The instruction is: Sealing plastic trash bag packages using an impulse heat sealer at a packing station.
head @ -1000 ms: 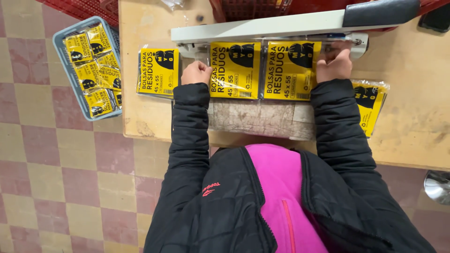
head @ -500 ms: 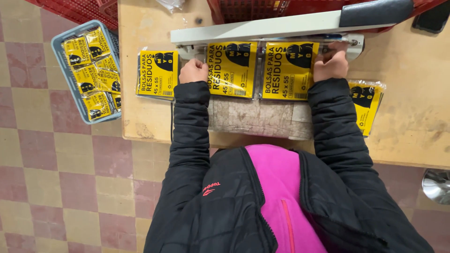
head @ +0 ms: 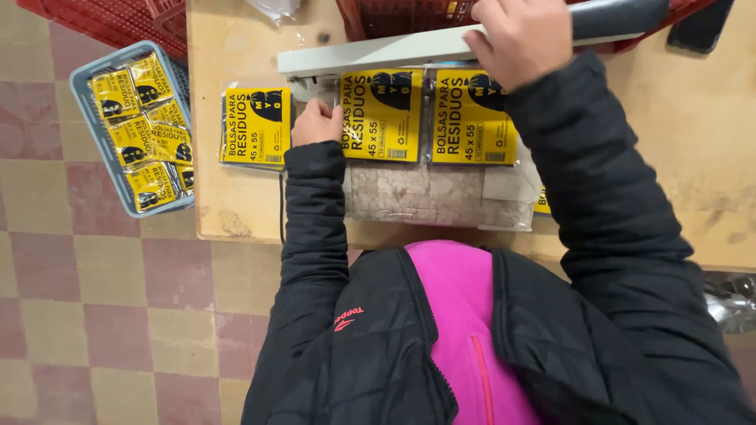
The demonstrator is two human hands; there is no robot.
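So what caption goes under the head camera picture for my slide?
Right hand presses down the sealer arm while left hand steadies yellow packets on a wooden table.

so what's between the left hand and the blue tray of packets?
Head view: one yellow packet flat on the wooden table, between left hand and blue tray.

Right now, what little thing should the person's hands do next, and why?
Probably push the sealer bar down with the right hand. That hand already rests on top of the bar, and the top edges of two yellow packets lie tucked under it. The left hand holds the left packet's edge, so they look lined up for pressing.
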